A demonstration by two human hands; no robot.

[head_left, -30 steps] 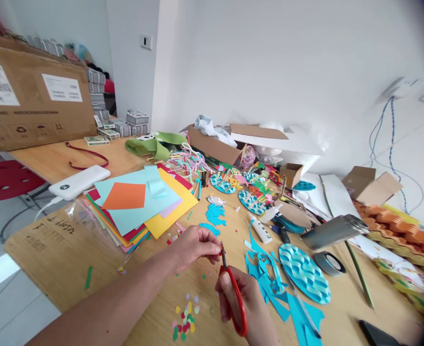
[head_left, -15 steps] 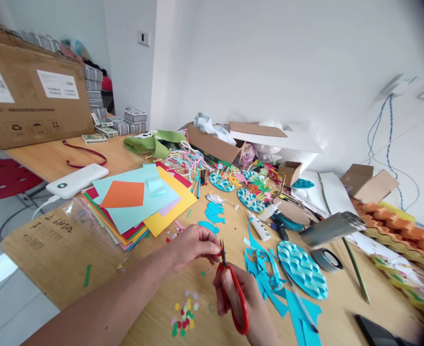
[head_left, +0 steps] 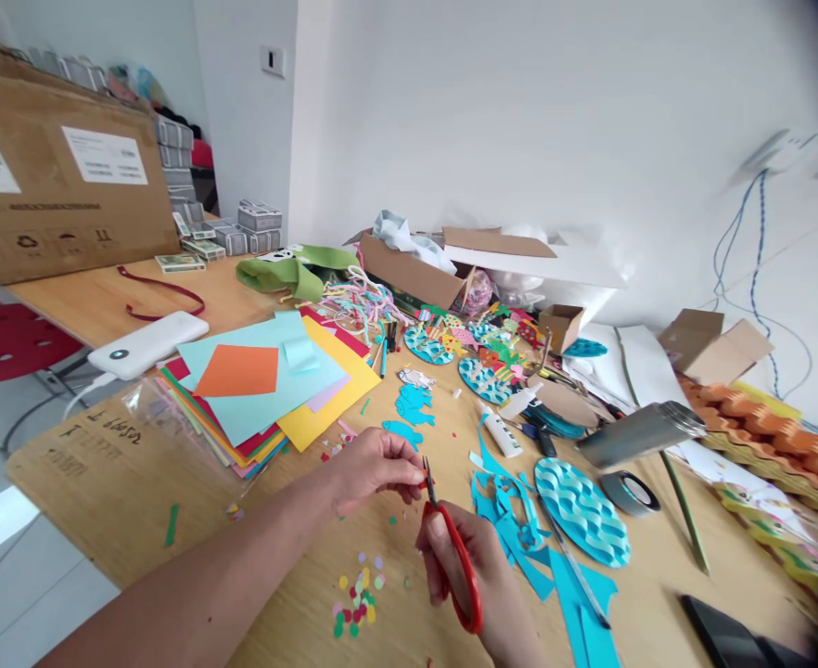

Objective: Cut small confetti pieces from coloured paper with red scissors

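My right hand (head_left: 468, 566) grips a pair of red-handled scissors (head_left: 466, 580), its fingers in the loops. The blades point away from me and up, and their tips meet a small piece of orange-red paper (head_left: 424, 481). That piece is pinched between the thumb and fingers of my left hand (head_left: 385, 464); most of it is hidden. Beyond my left hand lie blue paper fish (head_left: 415, 404). Small coloured paper dots (head_left: 357, 603) are scattered on the wooden table (head_left: 276, 594), nearer to me. Blue paper scraps (head_left: 510, 520) lie right of the scissors.
Coloured paper sheets (head_left: 249, 408) are stacked at the left beside a white power bank (head_left: 148, 345). On the right are a wavy blue oval (head_left: 582, 510), a glue bottle (head_left: 503, 434), a steel flask (head_left: 642, 434), a tape roll (head_left: 630, 492) and a phone (head_left: 722, 631).
The view has shifted slightly. Both hands stay close together, with the scissor tips still at the small orange-red paper. A small scrap now shows at the bottom edge below the dots.
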